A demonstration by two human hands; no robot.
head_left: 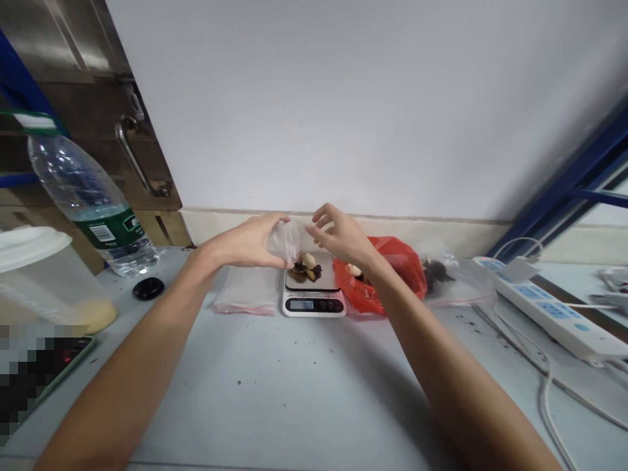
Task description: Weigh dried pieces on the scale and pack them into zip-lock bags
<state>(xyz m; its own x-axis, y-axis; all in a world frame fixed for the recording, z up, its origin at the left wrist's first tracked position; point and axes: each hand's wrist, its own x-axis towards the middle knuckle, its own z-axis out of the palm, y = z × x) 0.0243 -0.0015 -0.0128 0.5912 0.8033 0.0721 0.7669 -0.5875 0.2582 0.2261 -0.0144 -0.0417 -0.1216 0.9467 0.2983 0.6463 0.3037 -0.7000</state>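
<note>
Both my hands hold a small clear plastic bag above a white digital kitchen scale near the wall. My left hand grips the bag's left side with closed fingers. My right hand pinches its right edge. Dark and pale dried pieces lie at the bag's bottom, resting on the scale's platform. A stack of clear zip bags with red strips lies just left of the scale. A red plastic bag with more pieces sits to its right.
A large water bottle leans at the left, with a black cap beside it and a translucent lidded container. A clear bag of dark pieces, a white power strip and cables lie at the right.
</note>
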